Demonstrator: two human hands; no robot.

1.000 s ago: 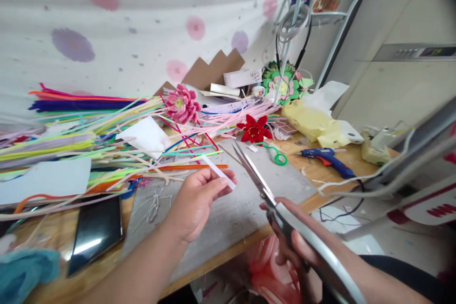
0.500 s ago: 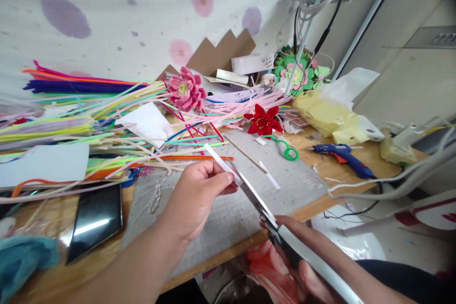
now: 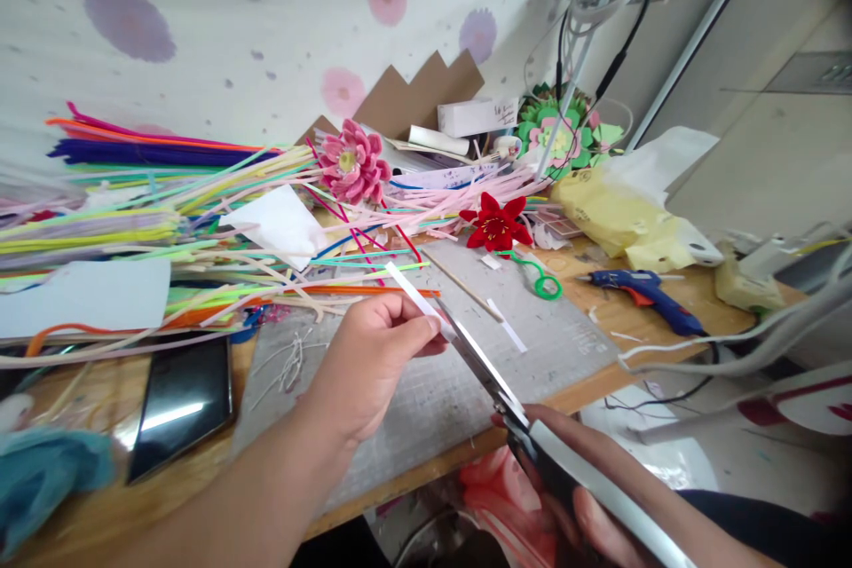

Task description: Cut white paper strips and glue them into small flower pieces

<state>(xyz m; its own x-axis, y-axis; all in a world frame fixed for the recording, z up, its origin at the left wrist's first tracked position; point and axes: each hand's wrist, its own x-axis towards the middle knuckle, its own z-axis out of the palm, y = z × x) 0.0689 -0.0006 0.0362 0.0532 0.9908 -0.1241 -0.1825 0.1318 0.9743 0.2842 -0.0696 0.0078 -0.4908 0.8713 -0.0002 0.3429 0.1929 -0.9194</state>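
Note:
Between thumb and fingers, my left hand (image 3: 379, 355) pinches a narrow white paper strip (image 3: 407, 286) above the grey cutting mat (image 3: 399, 430). My right hand (image 3: 565, 470) is wrapped round the handles of a pair of scissors (image 3: 489, 382). The scissor blades point up and left, their tips by the strip's lower end at my left thumb. Whether the blades touch the paper is hard to tell. On the mat lie another white strip (image 3: 507, 326), a thin wooden stick (image 3: 464, 284) and a green pipe cleaner with a coiled end (image 3: 547, 286).
Bundles of coloured pipe cleaners (image 3: 166, 146) cover the left and back. A pink flower (image 3: 352, 161) and red flower (image 3: 496, 222) stand behind the mat. A blue glue gun (image 3: 645, 297) lies right, near white cables (image 3: 732, 346). A black phone (image 3: 183, 404) lies left.
The view has shifted slightly, so the scene sits a little to the right. Both hands keep nearly the same pose on the strip and the scissors.

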